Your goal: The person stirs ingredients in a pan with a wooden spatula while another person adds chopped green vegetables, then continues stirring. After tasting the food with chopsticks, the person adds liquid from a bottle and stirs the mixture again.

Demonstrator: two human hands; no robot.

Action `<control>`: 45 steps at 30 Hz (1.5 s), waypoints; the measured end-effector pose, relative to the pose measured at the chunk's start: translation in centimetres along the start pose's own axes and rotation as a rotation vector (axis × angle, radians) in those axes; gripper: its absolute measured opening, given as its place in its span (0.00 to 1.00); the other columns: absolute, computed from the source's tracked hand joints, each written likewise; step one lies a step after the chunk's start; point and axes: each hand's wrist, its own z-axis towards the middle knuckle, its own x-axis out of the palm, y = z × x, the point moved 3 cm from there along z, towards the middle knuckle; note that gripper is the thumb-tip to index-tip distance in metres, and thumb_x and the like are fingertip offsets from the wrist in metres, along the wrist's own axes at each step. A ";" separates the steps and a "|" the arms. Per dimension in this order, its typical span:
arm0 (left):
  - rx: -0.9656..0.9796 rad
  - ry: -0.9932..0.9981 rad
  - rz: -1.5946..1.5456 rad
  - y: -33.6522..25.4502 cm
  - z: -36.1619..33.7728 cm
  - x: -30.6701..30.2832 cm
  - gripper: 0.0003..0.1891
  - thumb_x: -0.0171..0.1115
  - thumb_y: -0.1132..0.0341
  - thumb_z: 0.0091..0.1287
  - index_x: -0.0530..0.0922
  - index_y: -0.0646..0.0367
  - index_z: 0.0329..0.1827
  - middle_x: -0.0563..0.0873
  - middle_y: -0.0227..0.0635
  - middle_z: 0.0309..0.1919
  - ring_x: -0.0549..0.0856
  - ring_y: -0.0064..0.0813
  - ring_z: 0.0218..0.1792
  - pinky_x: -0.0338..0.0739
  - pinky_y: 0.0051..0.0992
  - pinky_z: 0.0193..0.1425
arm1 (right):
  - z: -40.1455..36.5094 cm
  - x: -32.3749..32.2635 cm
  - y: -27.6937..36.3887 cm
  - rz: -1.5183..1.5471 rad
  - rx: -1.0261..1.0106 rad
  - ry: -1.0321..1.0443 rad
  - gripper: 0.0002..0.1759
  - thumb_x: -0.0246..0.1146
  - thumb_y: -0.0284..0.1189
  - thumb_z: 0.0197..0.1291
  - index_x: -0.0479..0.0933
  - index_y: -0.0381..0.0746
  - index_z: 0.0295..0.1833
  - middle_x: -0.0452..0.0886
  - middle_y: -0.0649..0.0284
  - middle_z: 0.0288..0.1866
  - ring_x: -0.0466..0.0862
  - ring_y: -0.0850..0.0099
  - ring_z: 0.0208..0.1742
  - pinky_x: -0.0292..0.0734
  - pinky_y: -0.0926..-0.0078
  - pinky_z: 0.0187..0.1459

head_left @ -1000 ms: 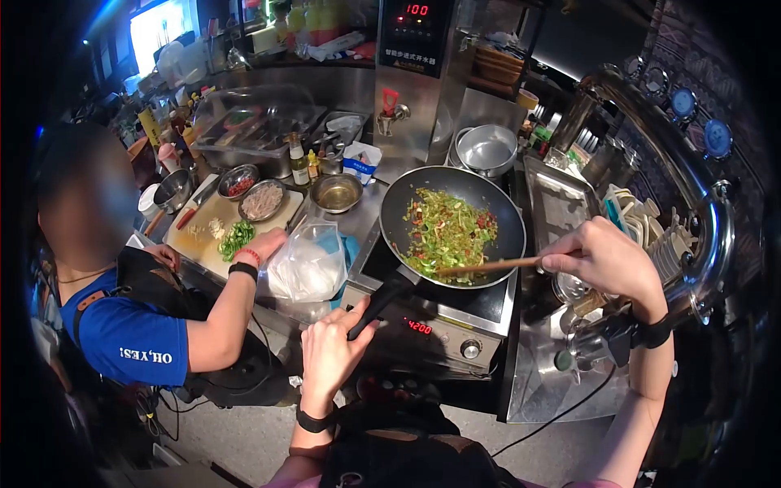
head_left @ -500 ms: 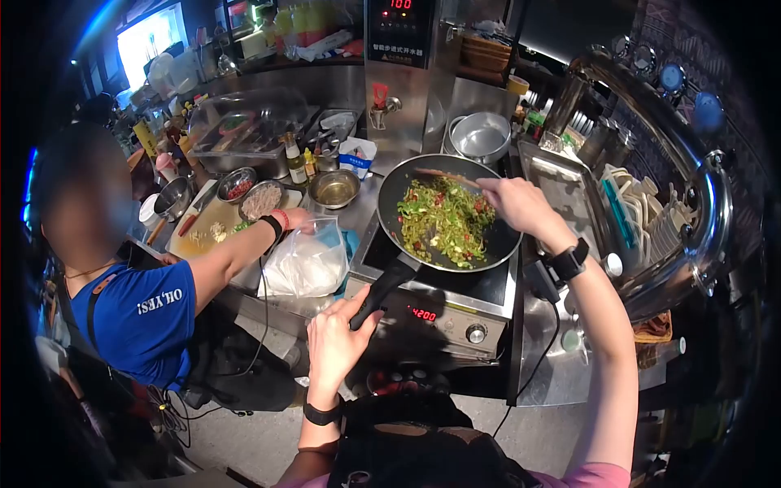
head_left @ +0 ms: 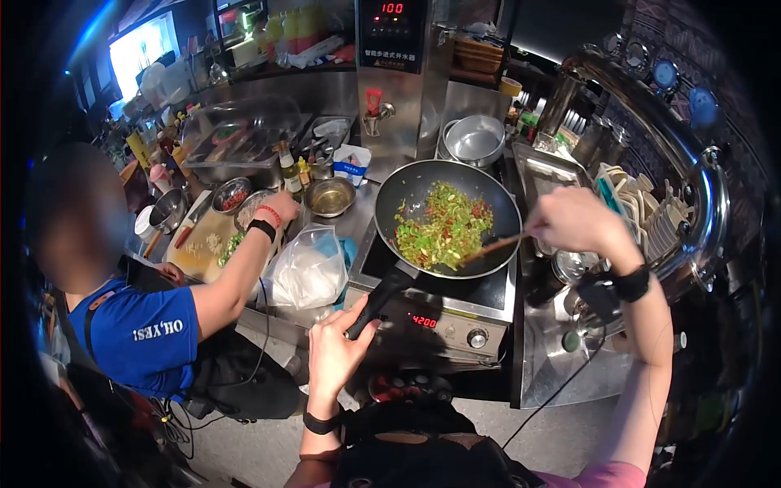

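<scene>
A black frying pan sits on the induction cooker, holding chopped green vegetables with red bits. My left hand is closed around the end of the pan's black handle. At the pan's right side, my right hand grips a wooden spatula. Its blade dips into the lower right edge of the vegetables. Most of the spatula's grip end is hidden in my fingers.
A co-worker in a blue shirt reaches over a cutting board on the left. Nearby are a clear plastic bag and a metal bowl. A dish rack with plates stands right, metal pots behind.
My right hand has moved right and slightly down, swinging the spatula from the pan's far side to its lower right. The vegetables have shifted. The co-worker's hand has moved up and left.
</scene>
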 end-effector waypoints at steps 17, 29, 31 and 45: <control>0.063 -0.024 0.016 -1.0 0.2 -0.3 0.20 0.75 0.68 0.61 0.87 0.59 0.57 0.89 0.50 0.36 0.89 0.52 0.39 0.83 0.39 0.44 | 0.9 -0.1 -1.8 -0.141 -0.058 -0.212 0.12 0.65 0.38 0.64 0.90 0.55 0.50 0.87 0.52 0.33 0.88 0.54 0.38 0.82 0.57 0.39; 0.062 -0.013 0.052 -0.9 0.2 -0.3 0.21 0.76 0.67 0.61 0.86 0.60 0.57 0.89 0.50 0.36 0.89 0.51 0.38 0.82 0.39 0.43 | 5.9 4.2 -2.4 -0.290 -0.025 -0.310 0.08 0.67 0.35 0.60 0.90 0.47 0.41 0.87 0.55 0.31 0.89 0.54 0.37 0.83 0.57 0.37; 0.064 -0.021 0.048 -0.8 0.2 -0.5 0.21 0.76 0.67 0.61 0.87 0.60 0.57 0.89 0.50 0.36 0.89 0.51 0.38 0.82 0.39 0.43 | 6.0 3.6 -3.3 -0.156 0.021 -0.377 0.09 0.66 0.36 0.61 0.89 0.46 0.42 0.87 0.54 0.32 0.89 0.53 0.37 0.83 0.55 0.38; -0.011 -0.006 0.055 -0.8 0.5 -0.4 0.21 0.77 0.68 0.59 0.87 0.60 0.57 0.89 0.53 0.38 0.91 0.47 0.41 0.82 0.33 0.46 | -1.3 -3.1 2.6 0.036 -0.173 -0.144 0.11 0.70 0.34 0.61 0.90 0.48 0.48 0.89 0.56 0.34 0.88 0.56 0.36 0.82 0.60 0.38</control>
